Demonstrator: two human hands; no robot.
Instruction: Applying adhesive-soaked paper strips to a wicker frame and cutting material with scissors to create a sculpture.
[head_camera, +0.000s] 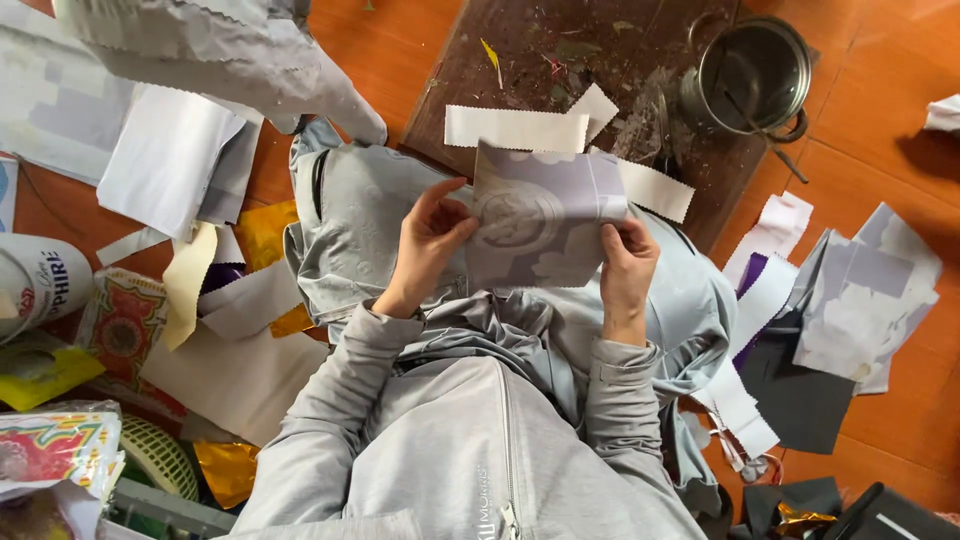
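While the person sits on the floor (400, 60) and looks down, both hands hold one grey cloth (540, 215) up over the lap. The cloth is a flat piece with a pale round print in the middle and light patches near its edges. It lies between the two hands, so it is to the right of the left hand (432, 245) and to the left of the right hand (625, 265).

The left hand pinches the left edge. Its thumb is on the front of the cloth and the other fingers are tucked behind, where they cannot be seen. The right hand pinches the lower right corner in the same way, thumb on top. Both hands are closed on the cloth, not loose.

The cloth is a bit wider than it is tall, and its long way runs from one hand to the other, tipped up a little on the right. Both hands touch it, so neither is nearer.

A white strip (515, 128) with zigzag edges peeks out just above the cloth. A metal pot (752, 75) stands well apart on a dark board (520, 50). More cloth scraps (860, 300) lie on the floor at both sides.
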